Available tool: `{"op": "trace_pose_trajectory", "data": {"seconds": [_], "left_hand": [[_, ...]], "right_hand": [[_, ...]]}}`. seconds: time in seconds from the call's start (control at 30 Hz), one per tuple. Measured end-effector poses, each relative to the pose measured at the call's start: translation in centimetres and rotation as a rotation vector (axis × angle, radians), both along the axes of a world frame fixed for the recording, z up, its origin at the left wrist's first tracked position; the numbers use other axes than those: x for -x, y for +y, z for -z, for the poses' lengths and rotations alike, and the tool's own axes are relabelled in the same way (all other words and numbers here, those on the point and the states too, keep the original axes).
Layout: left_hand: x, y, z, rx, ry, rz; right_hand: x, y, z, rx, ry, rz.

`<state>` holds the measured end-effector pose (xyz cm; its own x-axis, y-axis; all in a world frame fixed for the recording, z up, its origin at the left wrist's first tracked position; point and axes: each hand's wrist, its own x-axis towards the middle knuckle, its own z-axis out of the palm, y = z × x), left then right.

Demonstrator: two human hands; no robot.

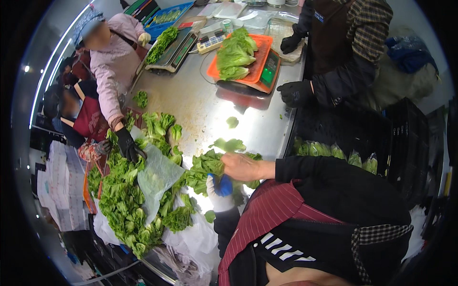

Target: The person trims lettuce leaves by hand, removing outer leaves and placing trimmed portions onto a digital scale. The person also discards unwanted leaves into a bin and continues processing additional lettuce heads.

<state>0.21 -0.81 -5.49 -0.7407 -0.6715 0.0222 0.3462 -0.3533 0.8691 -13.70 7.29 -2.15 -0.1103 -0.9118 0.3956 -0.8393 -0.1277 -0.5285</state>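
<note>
Over the near part of a metal table (pixel 200 128) I hold a leafy green lettuce (pixel 204 166). My right hand (pixel 242 166), bare, is closed on its leaves from above. Just below it, my left hand (pixel 220 193), in a white glove with a blue palm, grips the same lettuce; its far fingers are partly hidden. Loose leaves (pixel 229 144) lie around my hands. To the left spreads a large heap of lettuce (pixel 123 200), partly covered by a clear plastic bag (pixel 157 178).
A co-worker's black-gloved hand (pixel 128 144) reaches over the heap. Farther back, an orange basket (pixel 263 46) of lettuce sits on a digital scale (pixel 270 73). Another scale (pixel 175 53) also bears greens. At right, another person's gloved hand (pixel 296 93) rests near the table edge, above bagged greens (pixel 318 148) in a black crate.
</note>
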Motion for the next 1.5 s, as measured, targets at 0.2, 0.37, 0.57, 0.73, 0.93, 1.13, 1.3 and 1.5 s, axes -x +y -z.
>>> {"op": "trace_pose_trajectory", "data": {"seconds": [0.2,0.37,0.57,0.73,0.93,1.13,1.3,1.5], "left_hand": [[0.3,0.2,-2.1,0.574,-0.366,-0.03],[1.0,0.0,-2.6,-0.218,0.037,0.159],[3.0,-0.2,-2.6,-0.408,-0.071,0.23],[6.1,2.0,-3.4,-0.546,0.119,0.102],[8.0,1.1,-2.2,-0.515,0.157,-0.01],[8.6,-1.7,-3.0,0.728,-0.22,-0.099],[9.5,-0.5,-3.0,-0.28,-0.008,0.11],[11.7,0.6,-6.7,-0.715,0.309,0.472]], "right_hand": [[0.4,0.5,-1.1,-0.016,-0.649,0.169],[2.9,1.9,-2.0,-0.18,-0.93,0.027],[4.6,3.0,-2.9,-0.181,-0.717,-0.005],[3.8,3.0,-1.6,0.093,-0.635,0.289],[4.0,3.3,0.4,0.265,-1.126,0.414],[8.3,8.1,1.3,-0.332,-0.366,0.428],[8.1,5.7,-6.8,0.112,-0.326,0.205],[9.8,3.2,-5.5,0.092,-0.347,0.164]]}}
